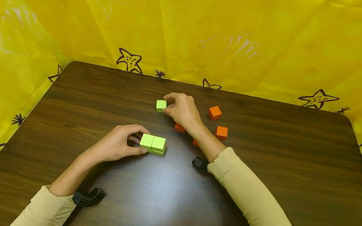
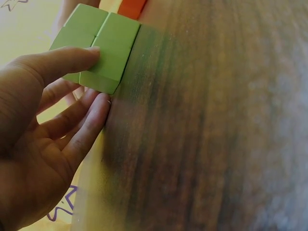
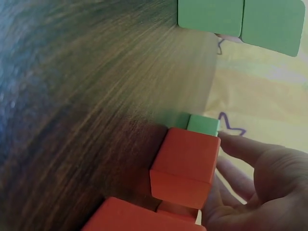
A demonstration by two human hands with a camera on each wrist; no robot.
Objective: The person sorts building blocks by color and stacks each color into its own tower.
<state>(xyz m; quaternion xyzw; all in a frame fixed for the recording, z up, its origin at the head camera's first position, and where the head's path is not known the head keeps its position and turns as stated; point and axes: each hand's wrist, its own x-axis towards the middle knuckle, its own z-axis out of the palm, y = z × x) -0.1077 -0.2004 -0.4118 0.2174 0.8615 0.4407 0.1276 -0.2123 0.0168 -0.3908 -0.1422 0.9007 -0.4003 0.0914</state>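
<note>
My left hand (image 1: 120,143) pinches a compact stack of light green cubes (image 1: 153,144), thumb on the near side and fingers round the far side. The left wrist view shows two layers, two cubes wide, with the thumb across a green face (image 2: 115,53). Farther back, a single light green cube (image 1: 161,105) sits on the table, and my right hand (image 1: 183,109) holds its right side between thumb and fingers. That cube (image 3: 203,125) is partly hidden behind an orange cube (image 3: 186,161) in the right wrist view.
Several orange cubes lie around my right forearm: one at the back (image 1: 214,112), one to the right (image 1: 221,132), others partly covered by the hand and wrist. The dark wood table (image 1: 297,177) meets a yellow patterned cloth (image 1: 193,29) at its back and sides.
</note>
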